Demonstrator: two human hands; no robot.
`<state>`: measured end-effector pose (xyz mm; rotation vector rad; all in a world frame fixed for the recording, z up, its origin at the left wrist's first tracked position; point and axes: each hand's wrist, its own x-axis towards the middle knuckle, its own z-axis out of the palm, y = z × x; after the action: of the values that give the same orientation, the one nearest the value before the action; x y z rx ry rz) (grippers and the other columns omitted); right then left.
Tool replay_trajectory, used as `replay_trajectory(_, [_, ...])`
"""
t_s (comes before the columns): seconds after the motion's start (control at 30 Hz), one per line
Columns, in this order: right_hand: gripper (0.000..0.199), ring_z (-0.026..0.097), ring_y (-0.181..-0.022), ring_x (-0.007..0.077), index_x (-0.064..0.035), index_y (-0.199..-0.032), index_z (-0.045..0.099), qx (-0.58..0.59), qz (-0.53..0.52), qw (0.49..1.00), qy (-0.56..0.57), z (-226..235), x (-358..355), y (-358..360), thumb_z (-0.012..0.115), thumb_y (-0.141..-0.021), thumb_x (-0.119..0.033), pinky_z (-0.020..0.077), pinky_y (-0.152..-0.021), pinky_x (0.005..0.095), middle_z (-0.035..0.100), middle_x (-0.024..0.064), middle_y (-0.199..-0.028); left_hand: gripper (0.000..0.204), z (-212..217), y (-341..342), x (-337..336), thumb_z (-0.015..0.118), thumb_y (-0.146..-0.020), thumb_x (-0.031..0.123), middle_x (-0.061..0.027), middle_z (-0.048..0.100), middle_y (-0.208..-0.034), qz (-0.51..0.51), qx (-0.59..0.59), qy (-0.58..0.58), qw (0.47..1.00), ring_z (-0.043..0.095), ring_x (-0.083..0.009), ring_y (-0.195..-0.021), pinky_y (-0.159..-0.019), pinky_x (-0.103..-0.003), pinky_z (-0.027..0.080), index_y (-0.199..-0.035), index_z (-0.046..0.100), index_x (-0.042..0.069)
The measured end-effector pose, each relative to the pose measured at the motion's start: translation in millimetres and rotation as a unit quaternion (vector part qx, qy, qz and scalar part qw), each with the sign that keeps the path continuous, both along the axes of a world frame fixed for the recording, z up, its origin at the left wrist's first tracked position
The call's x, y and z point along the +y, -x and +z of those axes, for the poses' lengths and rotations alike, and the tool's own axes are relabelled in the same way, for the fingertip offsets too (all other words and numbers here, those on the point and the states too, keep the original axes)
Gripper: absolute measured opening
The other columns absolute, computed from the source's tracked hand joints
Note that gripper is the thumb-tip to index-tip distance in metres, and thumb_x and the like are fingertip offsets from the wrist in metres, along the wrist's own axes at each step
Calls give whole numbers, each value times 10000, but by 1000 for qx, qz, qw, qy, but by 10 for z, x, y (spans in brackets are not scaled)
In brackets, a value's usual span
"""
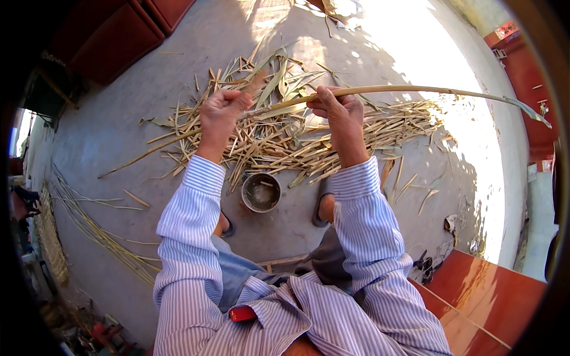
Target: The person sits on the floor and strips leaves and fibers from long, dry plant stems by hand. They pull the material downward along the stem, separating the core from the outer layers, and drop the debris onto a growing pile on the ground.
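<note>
Though closed, both grips on cane (380, 89)

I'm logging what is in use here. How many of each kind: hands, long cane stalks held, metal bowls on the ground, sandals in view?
Hands: 2, left hand and right hand
Long cane stalk held in both hands: 1
Metal bowl: 1
Sandals: 2, left sandal and right sandal
Total: 6
The cut scraps are too many to count.
</note>
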<state>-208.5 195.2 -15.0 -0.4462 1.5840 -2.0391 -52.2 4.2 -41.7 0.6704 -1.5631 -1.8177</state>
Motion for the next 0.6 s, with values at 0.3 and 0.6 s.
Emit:
replay_trajectory(0.3, [310,711,-877,245,52,-1106,596,-2,27,1000,-1,-3,134,215,664,-915,-184,595,-734,256,696,173,-963,302,-30,-470,-760,720,-836,362,-87,695,-889,167,-244,578,761,659,-235,-767,-695,-363,506,-934,675,80])
replay_trajectory(0.6, [310,697,-937,247,57,-1153,564,11,40,999,9,112,123,200,644,-924,-137,591,-762,254,686,185,-1019,323,78,-296,-334,795,-780,211,-59,701,-846,-204,-237,210,926,643,-115,-782,-697,-287,502,-1016,688,17])
